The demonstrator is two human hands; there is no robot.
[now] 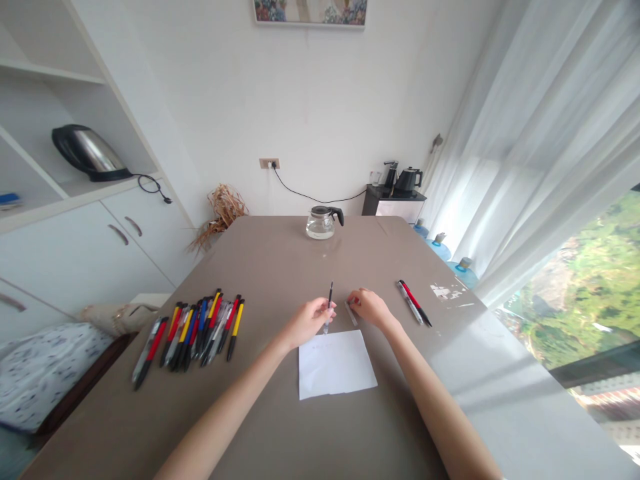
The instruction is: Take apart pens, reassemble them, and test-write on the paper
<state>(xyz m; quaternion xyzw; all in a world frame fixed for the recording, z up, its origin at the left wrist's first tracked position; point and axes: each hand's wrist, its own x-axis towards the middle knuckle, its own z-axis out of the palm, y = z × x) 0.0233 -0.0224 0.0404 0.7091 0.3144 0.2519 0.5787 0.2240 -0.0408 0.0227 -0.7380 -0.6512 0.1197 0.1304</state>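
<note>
Both forearms are bare and enter from the lower edge, the left forearm (235, 400) and the right forearm (430, 393) slanting inward to each other. The left hand (311, 318) has its fingers (321, 312) bent together in a pinch. The right hand (369, 307) is turned back upward, with fingers curled inward; how firmly they close is not clear. The two hands are near, but apart.

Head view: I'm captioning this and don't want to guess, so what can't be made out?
In the head view:
Paper: marks near its far edge, too small and faint to read.
Right hand: its own fingers hide whether it grips the clear piece.
Left pen pile: overlapping pens hide the exact count.
Wall picture: top cut off by the upper edge.
</note>
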